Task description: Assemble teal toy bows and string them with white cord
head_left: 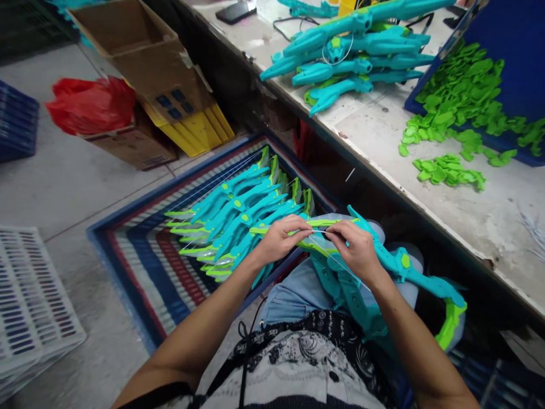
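A white string (333,258) runs between my two hands, in front of a teal and green plastic toy bow (426,279) lying across my lap. My left hand (281,237) pinches the string close to the bow's green tip. Just to its right, my right hand (356,248) is closed with fingertips on the same string. Only a short stretch of string shows between the fingertips; from there it slants down behind my right wrist. Part of the bow is hidden by my hands and right forearm.
Beside my left arm, several strung bows (238,204) lie in a large cloth-lined crate (128,295). On the workbench (366,136) are stacked teal bow parts (336,48) and green pieces (464,91) spilling from a blue bin (511,45). Cardboard boxes (140,68) and a white basket (34,289) stand left.
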Motion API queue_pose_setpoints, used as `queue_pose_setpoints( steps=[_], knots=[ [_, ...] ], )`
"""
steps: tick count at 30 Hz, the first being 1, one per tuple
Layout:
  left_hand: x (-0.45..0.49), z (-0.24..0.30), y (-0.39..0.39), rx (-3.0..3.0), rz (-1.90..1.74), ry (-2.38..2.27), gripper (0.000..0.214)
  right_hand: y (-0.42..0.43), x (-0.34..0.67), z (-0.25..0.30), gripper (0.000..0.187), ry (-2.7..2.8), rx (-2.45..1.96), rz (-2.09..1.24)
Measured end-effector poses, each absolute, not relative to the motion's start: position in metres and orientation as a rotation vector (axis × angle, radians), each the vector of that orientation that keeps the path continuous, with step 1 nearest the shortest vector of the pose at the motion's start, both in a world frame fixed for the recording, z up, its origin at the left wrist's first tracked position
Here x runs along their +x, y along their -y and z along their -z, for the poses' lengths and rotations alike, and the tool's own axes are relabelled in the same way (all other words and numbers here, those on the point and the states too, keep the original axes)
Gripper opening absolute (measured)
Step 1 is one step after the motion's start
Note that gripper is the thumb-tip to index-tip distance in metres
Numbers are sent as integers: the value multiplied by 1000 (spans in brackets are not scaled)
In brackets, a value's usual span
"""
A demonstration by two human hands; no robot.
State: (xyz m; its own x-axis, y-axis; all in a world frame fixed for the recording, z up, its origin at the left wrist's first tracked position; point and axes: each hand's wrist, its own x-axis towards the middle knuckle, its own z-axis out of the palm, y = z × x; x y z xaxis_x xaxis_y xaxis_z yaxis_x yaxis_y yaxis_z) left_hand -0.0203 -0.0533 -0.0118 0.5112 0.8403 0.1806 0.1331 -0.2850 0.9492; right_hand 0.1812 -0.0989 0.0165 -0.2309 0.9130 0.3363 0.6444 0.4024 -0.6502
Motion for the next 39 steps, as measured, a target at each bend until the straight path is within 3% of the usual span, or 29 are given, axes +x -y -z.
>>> queue_pose_setpoints(
  steps=[6,10,13,16,21,25,28,32,39],
  knots=[
    [-15,11,56,1703,-895,-875,18,97,181,-14,15,1911,-1442,-426],
    [-5,1,72,1512,-1083,-1294,21,98,173,-18,14,1715,-1507,-475],
    [-2,-9,85,1115,-879,-1298,36,105,158,-20,13,1742,-1378,-476],
    [-6,-14,88,809,-752,-1128,34,114,142,-14,14,1944,-1203,-447],
    [-19,-12,89,1210,-812,-1322,16,118,126,5,16,2017,-1187,-459],
    [-15,-5,89,1592,-1164,-1537,11,111,118,13,16,1947,-1255,-434],
    [-2,0,81,1315,-1316,-1409,11,103,116,12,15,1868,-1295,-398],
    [12,0,66,753,-1251,-1131,23,90,123,4,14,1751,-1308,-339],
    [4,-14,53,720,-961,-998,30,75,130,-1,16,1567,-1290,-462]
  ],
)
